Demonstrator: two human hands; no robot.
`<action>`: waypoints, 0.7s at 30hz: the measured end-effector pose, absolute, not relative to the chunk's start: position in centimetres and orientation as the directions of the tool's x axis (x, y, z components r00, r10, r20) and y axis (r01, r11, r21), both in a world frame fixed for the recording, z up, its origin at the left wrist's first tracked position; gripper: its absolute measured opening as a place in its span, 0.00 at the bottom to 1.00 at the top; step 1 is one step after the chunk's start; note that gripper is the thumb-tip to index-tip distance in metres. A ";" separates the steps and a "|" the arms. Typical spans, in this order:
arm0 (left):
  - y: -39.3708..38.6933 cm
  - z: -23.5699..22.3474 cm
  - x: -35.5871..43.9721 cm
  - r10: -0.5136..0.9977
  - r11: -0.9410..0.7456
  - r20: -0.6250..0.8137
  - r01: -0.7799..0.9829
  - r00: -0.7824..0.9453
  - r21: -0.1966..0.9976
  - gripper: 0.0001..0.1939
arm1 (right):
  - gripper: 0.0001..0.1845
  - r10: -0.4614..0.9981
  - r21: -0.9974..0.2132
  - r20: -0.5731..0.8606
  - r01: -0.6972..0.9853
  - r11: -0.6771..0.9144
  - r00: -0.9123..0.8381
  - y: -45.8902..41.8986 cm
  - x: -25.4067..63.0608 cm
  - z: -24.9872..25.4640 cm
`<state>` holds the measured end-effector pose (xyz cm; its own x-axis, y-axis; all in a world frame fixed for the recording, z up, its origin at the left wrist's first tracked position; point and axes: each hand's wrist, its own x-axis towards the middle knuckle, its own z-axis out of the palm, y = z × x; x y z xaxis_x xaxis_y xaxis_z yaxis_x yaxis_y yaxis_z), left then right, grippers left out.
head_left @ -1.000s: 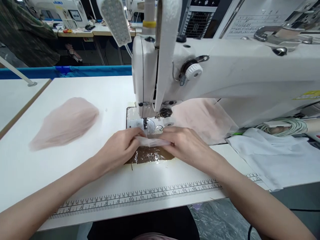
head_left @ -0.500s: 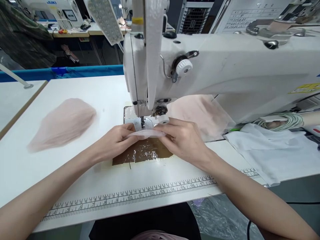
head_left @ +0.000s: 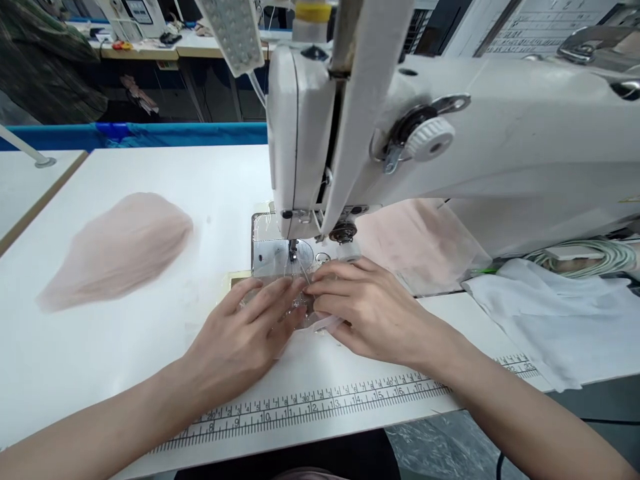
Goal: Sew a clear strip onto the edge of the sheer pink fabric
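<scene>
A thin sheer fabric piece [head_left: 323,324] lies in front of the presser foot [head_left: 293,251] of a white sewing machine [head_left: 305,133]. My left hand [head_left: 245,333] rests over its left part, fingers stretched out and lying nearly flat. To the right, my right hand [head_left: 375,310] has its fingers closed on the fabric, with a pale folded edge showing under them. The fabric's far end reaches toward the needle plate [head_left: 265,253]. Whether it lies under the foot is hard to see.
A pile of pale pink sheer pieces [head_left: 120,250] lies on the left of the table. More pink fabric [head_left: 420,240] sits under the machine arm. White cloth [head_left: 545,313] and a coiled green cord [head_left: 575,258] are at right. A printed ruler [head_left: 320,407] runs along the front edge.
My hands have brought the fabric down from a raised, stretched hold to the machine bed. My left hand has gone from pinching to lying flat. The view has shifted closer.
</scene>
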<state>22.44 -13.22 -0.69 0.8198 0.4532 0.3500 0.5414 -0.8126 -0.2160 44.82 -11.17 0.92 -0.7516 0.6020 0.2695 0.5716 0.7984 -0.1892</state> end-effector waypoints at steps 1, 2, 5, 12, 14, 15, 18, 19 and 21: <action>-13.3 -0.8 22.3 0.469 -0.813 0.325 0.545 0.821 -0.204 0.15 | 0.10 0.603 -0.190 0.271 0.572 0.798 -0.751 -11.2 44.8 0.9; -13.3 -0.8 22.2 0.481 -0.814 0.310 0.549 0.820 -0.190 0.16 | 0.10 0.602 -0.188 0.272 0.572 0.798 -0.751 -11.2 44.8 0.9; -13.2 -1.1 22.0 0.495 -0.816 0.311 0.557 0.811 -0.153 0.17 | 0.09 0.604 -0.183 0.269 0.576 0.797 -0.750 -11.2 44.8 0.9; -12.7 -1.2 21.9 0.512 -0.816 0.322 0.568 0.797 -0.108 0.17 | 0.11 0.624 -0.195 0.261 0.593 0.781 -0.737 -11.0 44.7 1.0; -12.3 -1.3 21.9 0.513 -0.814 0.346 0.574 0.785 -0.095 0.18 | 0.11 0.627 -0.181 0.273 0.601 0.778 -0.730 -10.8 44.7 0.9; -12.2 -1.4 21.8 0.516 -0.811 0.358 0.579 0.778 -0.089 0.18 | 0.11 0.626 -0.171 0.280 0.604 0.779 -0.728 -10.7 44.7 0.8; -11.5 -1.6 21.8 0.525 -0.807 0.355 0.585 0.773 -0.082 0.18 | 0.11 0.619 -0.144 0.310 0.608 0.781 -0.722 -10.4 44.6 0.5; -11.3 -1.7 21.8 0.530 -0.805 0.352 0.588 0.772 -0.077 0.18 | 0.10 0.615 -0.134 0.324 0.609 0.782 -0.719 -10.3 44.6 0.3; -10.9 -1.6 21.8 0.536 -0.802 0.364 0.594 0.762 -0.062 0.18 | 0.11 0.608 -0.110 0.351 0.614 0.782 -0.712 -10.1 44.6 0.1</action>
<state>21.82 -10.89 -1.64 0.7617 0.5363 0.3636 0.5941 -0.8020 -0.0617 44.55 -10.13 0.09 -0.7118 0.6083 0.3513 0.6140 0.7817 -0.1096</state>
